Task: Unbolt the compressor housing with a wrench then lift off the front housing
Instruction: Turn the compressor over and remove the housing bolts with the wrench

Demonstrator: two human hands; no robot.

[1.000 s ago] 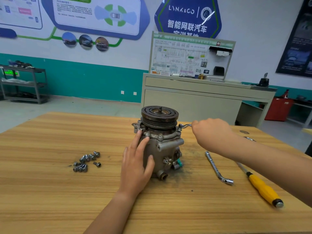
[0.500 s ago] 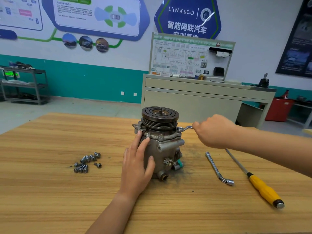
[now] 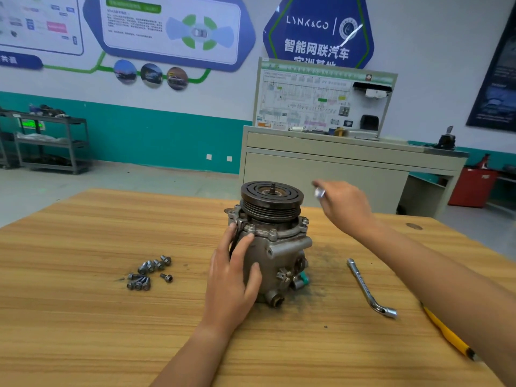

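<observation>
The grey compressor (image 3: pixel 279 252) stands upright mid-table, its dark grooved pulley (image 3: pixel 271 201) on top and the bolted front housing flange (image 3: pixel 272 233) just below. My left hand (image 3: pixel 233 277) rests flat against the compressor's left side, fingers straight, tips near the flange. My right hand (image 3: pixel 344 206) is raised to the right of the pulley, apart from the compressor, and grips a small shiny wrench (image 3: pixel 319 192) whose end sticks out blurred past the fingers.
Several loose bolts (image 3: pixel 149 272) lie on the wooden table (image 3: pixel 83 317) to the left. An L-shaped socket wrench (image 3: pixel 370 289) and a yellow-handled screwdriver (image 3: pixel 446 333) lie to the right. A grey bench and red bin stand behind.
My right hand has lifted the small wrench off the flange on the compressor's right side and risen beside the pulley. My left hand has stayed on the body.
</observation>
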